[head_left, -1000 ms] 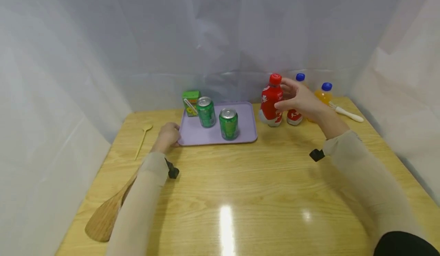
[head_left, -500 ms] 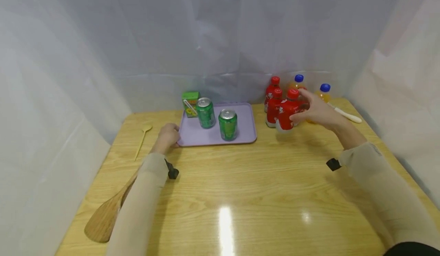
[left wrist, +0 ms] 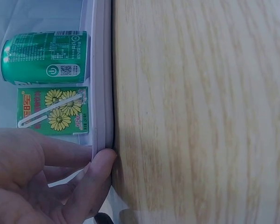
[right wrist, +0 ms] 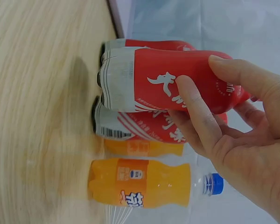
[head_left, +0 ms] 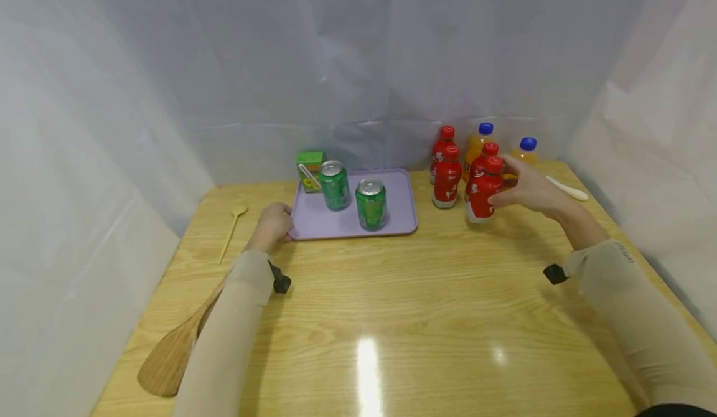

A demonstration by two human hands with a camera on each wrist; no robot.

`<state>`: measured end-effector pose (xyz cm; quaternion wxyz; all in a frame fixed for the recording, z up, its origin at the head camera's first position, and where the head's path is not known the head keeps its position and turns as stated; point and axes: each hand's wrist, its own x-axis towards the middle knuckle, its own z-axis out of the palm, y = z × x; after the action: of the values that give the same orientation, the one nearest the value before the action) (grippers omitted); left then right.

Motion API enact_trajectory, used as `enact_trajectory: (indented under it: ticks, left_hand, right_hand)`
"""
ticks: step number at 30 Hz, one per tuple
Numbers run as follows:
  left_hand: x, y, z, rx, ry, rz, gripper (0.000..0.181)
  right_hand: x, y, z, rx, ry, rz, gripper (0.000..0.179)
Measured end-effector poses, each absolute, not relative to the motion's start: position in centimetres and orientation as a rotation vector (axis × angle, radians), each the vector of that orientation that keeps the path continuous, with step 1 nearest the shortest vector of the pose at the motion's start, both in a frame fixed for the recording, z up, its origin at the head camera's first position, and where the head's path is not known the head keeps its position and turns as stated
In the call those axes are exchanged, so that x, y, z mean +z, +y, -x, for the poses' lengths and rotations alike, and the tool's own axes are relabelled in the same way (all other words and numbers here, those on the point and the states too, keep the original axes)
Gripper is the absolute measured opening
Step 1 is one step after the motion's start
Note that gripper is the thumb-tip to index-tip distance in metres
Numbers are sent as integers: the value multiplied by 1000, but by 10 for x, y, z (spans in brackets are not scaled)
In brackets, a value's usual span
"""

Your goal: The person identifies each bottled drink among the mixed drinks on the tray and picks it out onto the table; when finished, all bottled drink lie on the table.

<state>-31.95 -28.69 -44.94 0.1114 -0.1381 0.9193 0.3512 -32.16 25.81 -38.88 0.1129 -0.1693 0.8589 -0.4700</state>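
Note:
At the tray's near-left corner my left hand [head_left: 274, 223] pinches the rim of the lilac tray [head_left: 342, 225], thumb and fingers on its edge [left wrist: 101, 84]. Two green drink cans, one further back [head_left: 335, 188] and one nearer [head_left: 371, 206], stand upright on it. A green drink carton [head_left: 310, 163] with a straw is at the back left. My right hand [head_left: 529, 188] grips a red-labelled bottle [right wrist: 168, 81] around its upper part, upright; whether its base touches the table I cannot tell. Other red bottles [head_left: 446, 183] stand behind and left of it.
Two orange soda bottles [head_left: 526, 150] with blue caps stand behind my right hand. A white-handled whisk [head_left: 568, 188] lies at the far right. On the left lie a yellow spoon [head_left: 231, 233] and a wooden spatula [head_left: 170, 361], partly under my left arm. White sheeting [head_left: 358, 62] hangs behind.
My right hand has moved the red bottle from beside the tray to the right and nearer, uncovering the other red bottles. My left hand stays at the tray corner.

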Motion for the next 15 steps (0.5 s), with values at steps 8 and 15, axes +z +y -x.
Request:
enact_trajectory:
  ticks: [8,15]
  left_hand:
    - [-451,-287,318,1036,2716,389,53]
    - [-452,-287,320,1025,2713,388,53]
  right_hand:
    - [-397,263,322,-1325,2535,488,97]
    - [-403,267,321,-1297,2542,451,104]
